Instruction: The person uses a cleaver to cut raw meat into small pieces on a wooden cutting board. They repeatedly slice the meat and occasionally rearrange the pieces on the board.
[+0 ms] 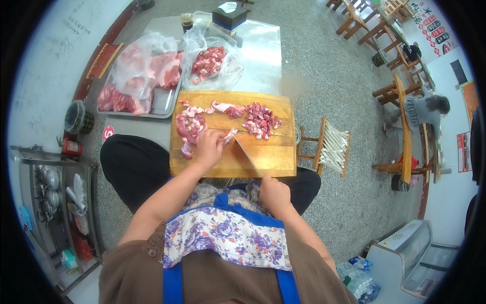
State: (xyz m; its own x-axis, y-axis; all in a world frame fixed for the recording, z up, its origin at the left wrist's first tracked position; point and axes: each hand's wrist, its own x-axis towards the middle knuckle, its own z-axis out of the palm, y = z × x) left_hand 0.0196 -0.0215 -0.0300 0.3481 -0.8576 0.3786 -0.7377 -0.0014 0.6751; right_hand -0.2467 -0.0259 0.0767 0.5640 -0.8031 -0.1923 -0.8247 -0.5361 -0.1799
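A wooden cutting board (224, 167) lies before me at the table's near edge. My right hand (275, 193) is closed round the handle of a knife (246, 155), whose blade points up and left over the board. Its tip is beside a small strip of raw meat (230, 135), which my left hand (209, 149) holds down with its fingers. Larger raw meat pieces (189, 123) lie under and behind my left hand. Another meat strip (227, 108) rests near the board's far edge, and a heap of diced meat (261, 119) is at the far right.
Beyond the board stand a metal tray (167, 104) with large meat cuts under plastic, a plastic bag of cut meat (209, 62), a jar (186, 22) and a tissue box (229, 17). A woven stool (333, 148) is at the right. Farther right, a person (423, 108) sits at a table.
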